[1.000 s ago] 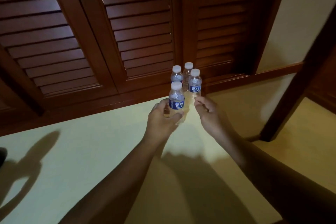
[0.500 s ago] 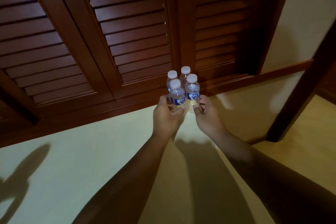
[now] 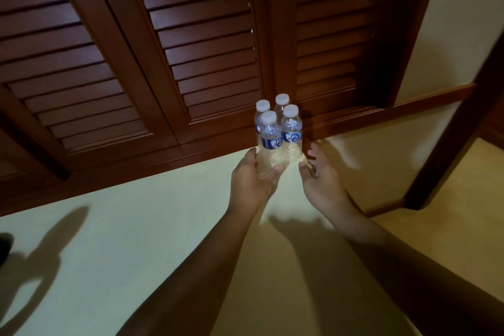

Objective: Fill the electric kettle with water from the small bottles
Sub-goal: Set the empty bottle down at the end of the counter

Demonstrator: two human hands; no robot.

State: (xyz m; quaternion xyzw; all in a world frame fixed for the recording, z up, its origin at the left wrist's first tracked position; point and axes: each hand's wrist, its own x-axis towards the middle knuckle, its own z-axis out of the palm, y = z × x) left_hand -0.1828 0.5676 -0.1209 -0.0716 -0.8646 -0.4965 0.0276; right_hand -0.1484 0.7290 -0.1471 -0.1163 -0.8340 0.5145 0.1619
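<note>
1. Head view: four capped small bottles stand clustered at 12 o'clock from both hands. No kettle shows.
2. The left hand still curls round the front-left bottle. The right hand has let go, fingers spread, at 4 o'clock.
3. Filling hasn't begun.

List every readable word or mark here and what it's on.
"K2" (likely, blurred): blue label of front-right bottle.
"K2" (likely, blurred): blue label of front-left bottle.
Smaller print on both: unreadable.
Rear-left bottle, rear-right bottle: labels hidden.
No other text visible.
</note>
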